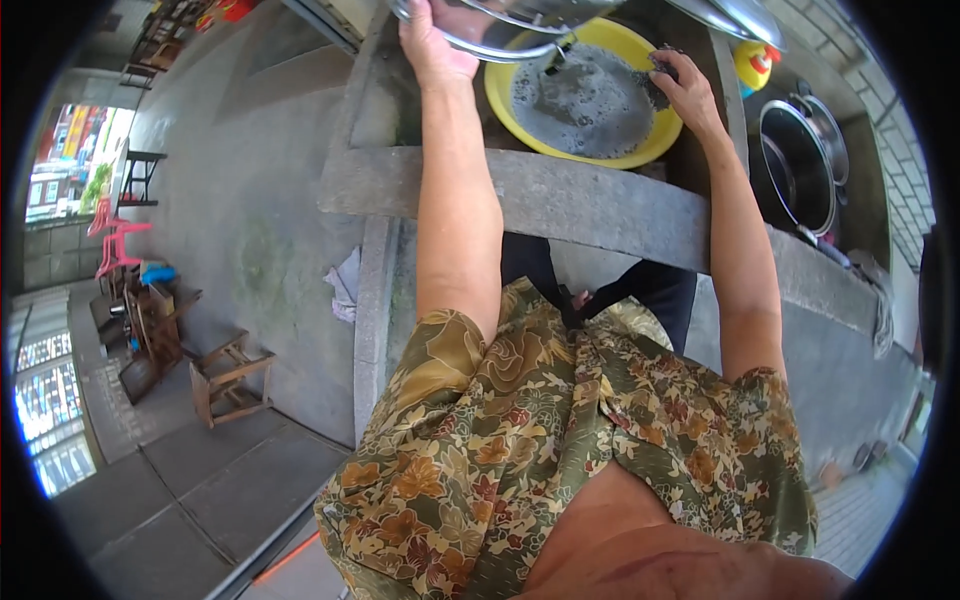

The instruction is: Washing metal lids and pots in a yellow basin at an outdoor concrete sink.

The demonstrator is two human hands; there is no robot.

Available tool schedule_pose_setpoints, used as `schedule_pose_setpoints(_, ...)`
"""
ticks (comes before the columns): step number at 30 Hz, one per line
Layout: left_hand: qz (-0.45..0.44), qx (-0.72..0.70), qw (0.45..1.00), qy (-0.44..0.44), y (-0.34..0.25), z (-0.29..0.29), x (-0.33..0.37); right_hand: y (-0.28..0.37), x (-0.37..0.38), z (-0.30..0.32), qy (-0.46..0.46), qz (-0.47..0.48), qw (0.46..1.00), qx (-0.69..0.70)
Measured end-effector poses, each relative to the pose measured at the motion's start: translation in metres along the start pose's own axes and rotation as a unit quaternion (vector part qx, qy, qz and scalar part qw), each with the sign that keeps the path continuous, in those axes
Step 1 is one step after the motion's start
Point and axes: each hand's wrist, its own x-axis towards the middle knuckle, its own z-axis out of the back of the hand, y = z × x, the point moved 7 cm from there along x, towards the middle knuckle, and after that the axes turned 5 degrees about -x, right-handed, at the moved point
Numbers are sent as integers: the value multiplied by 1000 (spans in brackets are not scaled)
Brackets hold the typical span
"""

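The left hand is wrapped around the rim of a shiny metal pan, its fingers closed on the edge; most of the pan runs off the top of the picture. Just right of that hand and slightly below it sits a yellow basin of grey, soapy water. The right hand rests at the basin's far right rim, curled tightly on a dark scouring pad that is partly hidden under the fingers.

Both forearms cross a thick concrete ledge that bounds the wash trough on the near side, so the hands work in a narrow pocket between ledge and frame edge. Right of the right hand, beyond a concrete divider, a steel pot lies on its side, and a metal lid is cut off above it. Left of the left hand the grey floor opens wide, with a small wooden stool well away.
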Motion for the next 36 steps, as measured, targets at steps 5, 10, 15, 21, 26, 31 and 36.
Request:
schedule_pose_setpoints(5, -119, 2, 991, 60, -97, -34, 16, -7, -3, -6, 93, -77, 991, -60)
schedule_pose_setpoints(10, -235, 156, 959, -33, -120, -21, 7, -41, -4, -23, 87, -28, 986, -142)
schedule_pose_setpoints(15, -321, 380, 866, -39, -127, -32, 11, -54, -3, -29, 63, -52, 978, -190)
schedule_pose_setpoints(21, -239, 794, 558, -11, -81, -61, 9, -54, -17, -19, 165, -152, 956, -190)
schedule_pose_setpoints(26, -233, 820, 521, 35, -73, -46, 7, -11, -20, -23, 244, -156, 939, -186)
schedule_pose_setpoints(31, -238, 819, 522, 21, -61, -57, 5, -11, -30, -22, 300, -123, 928, -185)
schedule_pose_setpoints(36, -287, 818, 498, 12, -57, -67, 0, -4, -18, -3, 126, -125, 978, -108)
